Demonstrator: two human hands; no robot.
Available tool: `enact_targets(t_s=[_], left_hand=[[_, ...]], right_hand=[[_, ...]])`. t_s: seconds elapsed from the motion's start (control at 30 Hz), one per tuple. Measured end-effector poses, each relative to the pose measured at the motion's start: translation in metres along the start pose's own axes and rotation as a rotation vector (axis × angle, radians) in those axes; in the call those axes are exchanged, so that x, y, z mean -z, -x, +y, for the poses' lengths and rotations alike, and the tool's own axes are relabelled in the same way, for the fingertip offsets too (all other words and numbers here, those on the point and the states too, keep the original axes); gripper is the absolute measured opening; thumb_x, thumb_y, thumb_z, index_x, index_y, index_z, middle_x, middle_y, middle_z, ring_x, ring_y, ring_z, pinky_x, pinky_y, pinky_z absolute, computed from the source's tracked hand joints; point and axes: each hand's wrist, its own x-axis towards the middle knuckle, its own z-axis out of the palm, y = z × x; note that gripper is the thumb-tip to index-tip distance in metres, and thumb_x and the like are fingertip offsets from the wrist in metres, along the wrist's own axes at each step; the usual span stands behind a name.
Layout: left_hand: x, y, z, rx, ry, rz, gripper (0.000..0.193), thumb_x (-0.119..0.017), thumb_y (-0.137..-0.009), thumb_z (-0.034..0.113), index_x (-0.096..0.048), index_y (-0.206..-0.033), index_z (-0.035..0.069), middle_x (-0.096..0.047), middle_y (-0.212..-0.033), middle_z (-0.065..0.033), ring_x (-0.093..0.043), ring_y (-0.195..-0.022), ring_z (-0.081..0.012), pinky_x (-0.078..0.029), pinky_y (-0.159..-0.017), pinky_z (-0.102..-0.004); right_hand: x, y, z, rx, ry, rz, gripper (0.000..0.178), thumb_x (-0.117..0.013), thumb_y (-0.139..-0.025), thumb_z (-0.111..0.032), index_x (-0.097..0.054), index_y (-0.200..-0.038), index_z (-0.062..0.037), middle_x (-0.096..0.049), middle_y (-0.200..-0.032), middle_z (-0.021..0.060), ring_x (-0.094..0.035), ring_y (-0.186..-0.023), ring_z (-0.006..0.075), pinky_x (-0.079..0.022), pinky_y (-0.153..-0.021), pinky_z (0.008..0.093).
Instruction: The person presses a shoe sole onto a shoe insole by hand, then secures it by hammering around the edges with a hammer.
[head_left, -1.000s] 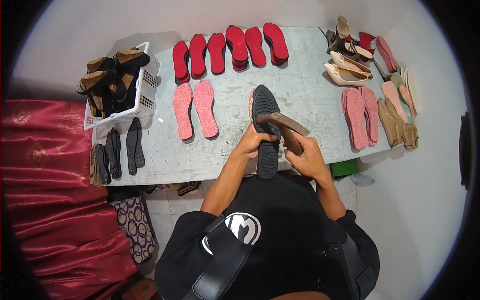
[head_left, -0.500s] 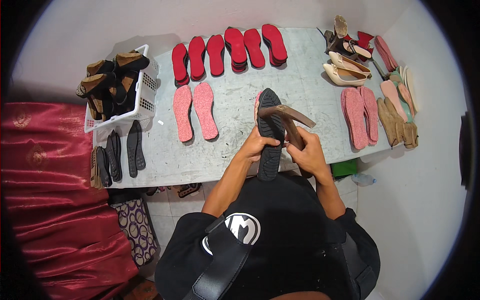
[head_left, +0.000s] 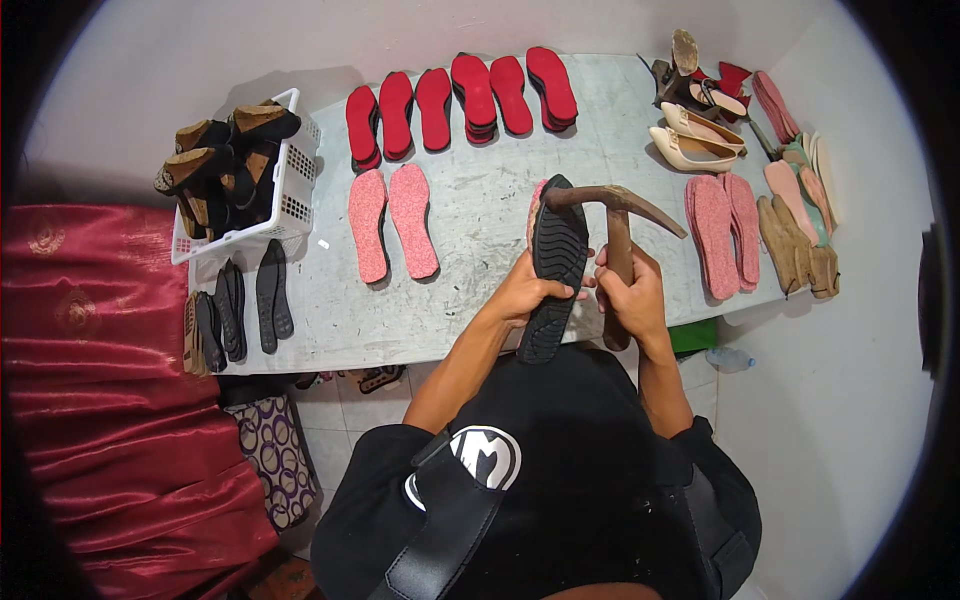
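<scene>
My left hand (head_left: pixel 524 292) grips a black ridged shoe sole (head_left: pixel 560 250) from its left side, thumb across the tread. The sole stands nearly upright before my chest, and a strip of pink lining shows along its upper left edge. My right hand (head_left: pixel 638 295) is wrapped round the wooden handle of a hammer (head_left: pixel 620 250). One end of the hammer's long curved head overlaps the upper part of the sole; whether it touches, I cannot tell. The other end points right.
Red insoles (head_left: pixel 433 110) stand in a row at the table's far side, with two pink insoles (head_left: pixel 367 225) before them. A white basket (head_left: pixel 296 185) of shoes is at left, black soles (head_left: pixel 272 300) near it. Cream shoes (head_left: pixel 690 150) and pink insole stacks (head_left: pixel 712 240) lie at right.
The hammer has moved right and a little up, its head now higher on the sole. The sole has shifted slightly right with my left hand.
</scene>
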Motion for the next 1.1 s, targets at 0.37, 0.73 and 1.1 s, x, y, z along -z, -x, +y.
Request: enact_targets(t_s=[0.37,0.73,1.1], left_hand=[[-0.003,-0.003,0.005,0.001,-0.090,-0.049,0.071,-0.053,-0.067,-0.023,-0.043,-0.133,0.000,-0.056,-0.130,-0.0170,-0.067,-0.100,-0.0306,-0.059,-0.082,-0.0382],[0.003,-0.003,0.019,-0.049,0.035,-0.040,0.077,-0.053,-0.066,-0.024,-0.037,-0.138,0.000,-0.053,-0.133,-0.0186,-0.064,-0.107,-0.0343,-0.059,-0.084,-0.0396],[0.017,-0.012,0.019,-0.077,0.118,-0.005,0.075,-0.054,-0.067,-0.021,-0.038,-0.137,0.001,-0.052,-0.132,-0.0182,-0.061,-0.112,-0.0396,-0.059,-0.086,-0.0426]], right_hand=[[0.005,-0.006,-0.005,0.014,-0.011,0.102,0.007,-0.058,-0.085,-0.004,-0.053,-0.091,-0.0007,-0.054,-0.064,0.0032,-0.051,-0.044,0.0109,-0.040,-0.043,0.0254],[0.009,0.008,0.004,-0.003,0.067,0.070,0.010,-0.060,-0.086,-0.006,-0.055,-0.092,-0.0014,-0.053,-0.062,0.0016,-0.051,-0.047,0.0102,-0.041,-0.043,0.0261],[0.006,0.023,0.001,-0.001,0.072,0.073,0.007,-0.060,-0.083,-0.003,-0.057,-0.089,-0.0009,-0.056,-0.061,0.0028,-0.052,-0.046,0.0087,-0.042,-0.043,0.0252]])
